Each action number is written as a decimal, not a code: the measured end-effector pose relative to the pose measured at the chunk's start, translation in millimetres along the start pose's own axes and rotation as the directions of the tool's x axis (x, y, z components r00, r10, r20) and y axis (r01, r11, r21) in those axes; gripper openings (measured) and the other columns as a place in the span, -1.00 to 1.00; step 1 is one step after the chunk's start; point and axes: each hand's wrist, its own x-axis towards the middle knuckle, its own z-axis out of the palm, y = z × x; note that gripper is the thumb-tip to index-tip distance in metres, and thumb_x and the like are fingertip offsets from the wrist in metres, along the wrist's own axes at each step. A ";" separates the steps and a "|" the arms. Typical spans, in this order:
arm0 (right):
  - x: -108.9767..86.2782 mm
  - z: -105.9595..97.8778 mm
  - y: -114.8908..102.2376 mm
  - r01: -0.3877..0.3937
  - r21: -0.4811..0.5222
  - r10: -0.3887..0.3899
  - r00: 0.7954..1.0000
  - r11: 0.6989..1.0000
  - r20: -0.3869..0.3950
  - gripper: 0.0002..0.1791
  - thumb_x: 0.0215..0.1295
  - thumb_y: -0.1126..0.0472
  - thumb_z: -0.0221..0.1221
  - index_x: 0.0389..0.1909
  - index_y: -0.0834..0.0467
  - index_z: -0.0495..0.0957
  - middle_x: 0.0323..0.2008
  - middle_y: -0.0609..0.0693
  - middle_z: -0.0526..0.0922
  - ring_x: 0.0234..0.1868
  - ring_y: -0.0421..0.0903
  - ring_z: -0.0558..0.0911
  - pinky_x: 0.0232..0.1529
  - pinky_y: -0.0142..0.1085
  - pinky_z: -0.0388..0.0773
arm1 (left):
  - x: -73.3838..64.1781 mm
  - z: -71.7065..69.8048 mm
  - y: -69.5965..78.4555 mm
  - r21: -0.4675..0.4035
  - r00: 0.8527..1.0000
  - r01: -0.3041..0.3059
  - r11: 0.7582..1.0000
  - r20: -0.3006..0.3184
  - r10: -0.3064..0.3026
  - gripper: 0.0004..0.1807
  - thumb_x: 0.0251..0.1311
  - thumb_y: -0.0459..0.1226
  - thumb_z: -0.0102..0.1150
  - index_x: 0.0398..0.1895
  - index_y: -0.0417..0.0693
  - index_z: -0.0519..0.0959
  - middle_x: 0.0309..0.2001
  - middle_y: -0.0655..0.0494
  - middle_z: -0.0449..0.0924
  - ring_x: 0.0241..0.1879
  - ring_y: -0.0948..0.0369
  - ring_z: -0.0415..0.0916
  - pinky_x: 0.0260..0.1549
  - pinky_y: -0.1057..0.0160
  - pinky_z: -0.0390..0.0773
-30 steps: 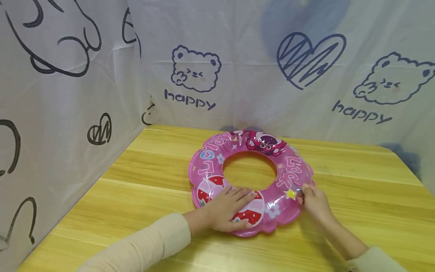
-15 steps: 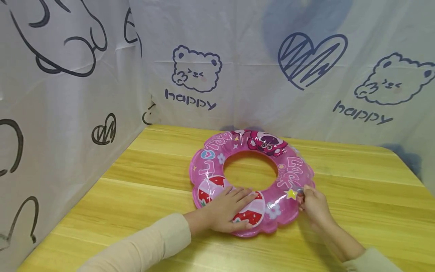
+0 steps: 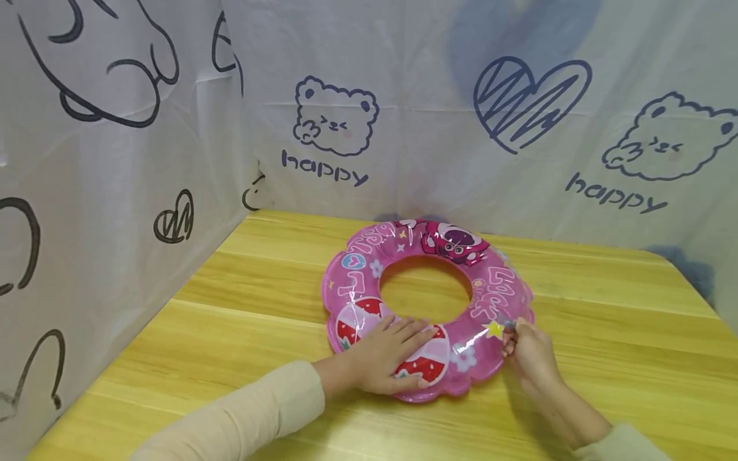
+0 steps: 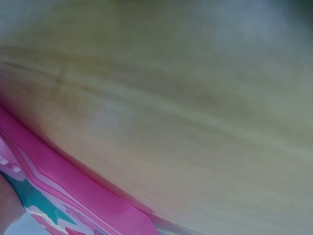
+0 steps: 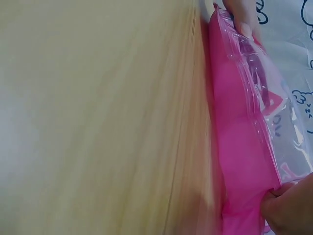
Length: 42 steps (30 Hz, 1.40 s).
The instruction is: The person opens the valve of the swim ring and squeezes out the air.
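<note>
A pink inflated swim ring [image 3: 353, 272] with a scalloped edge, printed with a bear, strawberries and lettering, lies flat on the wooden table. My left hand [image 3: 389, 355] rests palm down on its near side, fingers spread over the strawberry print. At the ring's right side, beside a yellow star, my right hand [image 3: 533, 346] pinches the ring with curled fingers; a small clear bit shows at the fingertips. In the right wrist view that hand [image 5: 288, 208] grips by the side seam. The left wrist view catches only a strip of the ring's pink side [image 4: 73, 176].
The wood-grain table [image 3: 230, 346] carries the ring near its middle. White cloth [image 3: 432, 153] with drawn bears, hearts and "happy" hangs behind the table, and another cloth [image 3: 115, 192] hangs along its left side.
My right wrist and forearm have shifted slightly left while the fingers stay at the same place on the ring. The left hand and the ring hold still.
</note>
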 end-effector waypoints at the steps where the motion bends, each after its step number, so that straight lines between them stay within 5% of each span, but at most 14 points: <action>1: 0.5 -0.7 -0.2 -0.003 0.036 0.003 1.000 0.999 0.002 -0.64 0.49 0.20 -0.47 -0.36 0.15 0.28 -0.60 -0.21 0.32 -0.57 -0.34 0.29 -0.48 -0.53 0.35 | 0.1 -0.1 0.6 -0.001 1.000 0.001 1.000 0.004 -0.001 -0.18 0.26 0.21 -0.24 0.47 0.03 -0.10 0.47 0.00 -0.03 0.44 0.02 -0.02 0.38 -0.12 -0.02; 6: 4.0 -7.9 -3.6 -0.030 0.139 0.021 0.998 0.990 0.066 -0.61 0.47 0.23 -0.51 -0.39 0.14 0.29 -0.61 -0.18 0.33 -0.57 -0.32 0.28 -0.46 -0.50 0.33 | 0.1 0.2 0.9 0.007 0.999 0.018 1.000 0.036 -0.018 -0.19 0.27 0.20 -0.25 0.47 0.01 -0.08 0.48 0.00 -0.07 0.45 0.02 -0.06 0.39 -0.10 -0.07; 15: 19.9 -45.9 5.8 -0.065 -0.046 0.072 0.984 0.997 0.163 -0.54 0.49 0.17 -0.47 -0.39 0.14 0.41 -0.60 -0.17 0.47 -0.60 -0.32 0.42 -0.48 -0.46 0.48 | 2.0 -0.8 0.4 0.049 0.999 0.006 0.999 0.045 -0.009 -0.17 0.26 0.22 -0.26 0.47 0.00 -0.09 0.47 -0.01 -0.05 0.44 0.01 -0.04 0.39 -0.08 -0.04; 20: 22.9 -62.4 7.2 0.123 -0.027 -0.122 0.992 0.992 0.043 -0.57 0.46 0.17 -0.37 -0.50 0.12 0.41 -0.67 -0.18 0.49 -0.66 -0.29 0.42 -0.59 -0.42 0.48 | 3.8 0.4 -1.4 0.016 0.999 0.004 1.000 0.036 -0.005 -0.13 0.25 0.22 -0.24 0.47 -0.05 -0.14 0.47 -0.05 -0.07 0.44 0.00 -0.06 0.40 -0.06 -0.05; 23: 6.0 -50.5 -6.6 0.293 -0.123 -0.300 0.953 0.948 -0.039 -0.58 0.47 0.16 -0.29 -0.52 0.15 0.43 -0.68 -0.17 0.48 -0.66 -0.27 0.40 -0.61 -0.43 0.44 | 4.4 0.1 -2.0 0.011 1.000 0.000 1.000 0.019 0.000 -0.10 0.25 0.23 -0.23 0.47 -0.10 -0.16 0.47 -0.08 -0.09 0.45 -0.03 -0.09 0.41 -0.06 -0.08; 26: -10.0 -32.1 -16.4 0.477 -0.303 -0.502 0.865 0.825 -0.005 -0.62 0.47 0.21 -0.23 -0.46 0.26 0.45 -0.64 -0.21 0.49 -0.62 -0.29 0.43 -0.59 -0.48 0.44 | 4.7 -0.8 -2.4 0.040 1.000 0.001 0.999 -0.011 -0.001 -0.07 0.23 0.25 -0.22 0.46 -0.16 -0.13 0.47 -0.11 -0.09 0.45 -0.04 -0.10 0.41 -0.07 -0.13; 31: -20.3 -6.3 -15.9 0.746 -0.479 -0.737 0.624 0.462 0.261 -0.82 0.35 0.43 -0.08 -0.22 0.38 0.50 -0.40 -0.11 0.62 -0.42 -0.36 0.53 -0.45 -0.50 0.54 | 4.3 -5.5 -1.5 0.107 0.998 0.035 0.994 -0.054 -0.029 -0.06 0.18 0.28 -0.20 0.44 -0.16 -0.03 0.46 -0.10 -0.05 0.46 -0.04 -0.14 0.39 -0.14 -0.19; 33: -20.7 0.9 -13.5 0.792 -0.511 -0.740 0.557 0.335 0.377 -0.77 0.30 0.44 -0.01 -0.07 0.34 0.50 -0.22 0.01 0.65 -0.24 -0.28 0.58 -0.28 -0.43 0.58 | 3.8 -7.4 -0.5 0.126 0.997 0.050 0.991 -0.067 -0.042 -0.06 0.16 0.30 -0.19 0.44 -0.14 0.00 0.46 -0.09 -0.03 0.46 -0.03 -0.15 0.38 -0.17 -0.18; 36: -20.2 9.3 -9.2 0.815 -0.550 -0.694 0.502 0.181 0.515 -0.58 0.24 0.37 0.08 0.14 0.24 0.42 0.05 0.13 0.56 0.01 -0.05 0.55 0.00 -0.19 0.51 | 3.1 -9.9 0.8 0.153 0.995 0.067 0.986 -0.089 -0.054 -0.04 0.13 0.32 -0.18 0.43 -0.12 0.04 0.45 -0.08 0.00 0.45 -0.03 -0.12 0.38 -0.18 -0.15; 42: -15.0 18.7 1.6 0.829 -0.558 -0.549 0.452 -0.034 0.704 -0.29 0.22 0.11 0.16 0.35 0.23 0.16 0.30 0.19 0.33 0.28 0.17 0.33 0.21 0.11 0.28 | 2.1 -14.5 -1.6 0.186 0.991 0.102 0.977 -0.108 -0.083 0.03 0.04 0.39 -0.14 0.42 -0.11 0.06 0.44 -0.06 0.05 0.43 -0.03 -0.02 0.39 -0.12 -0.12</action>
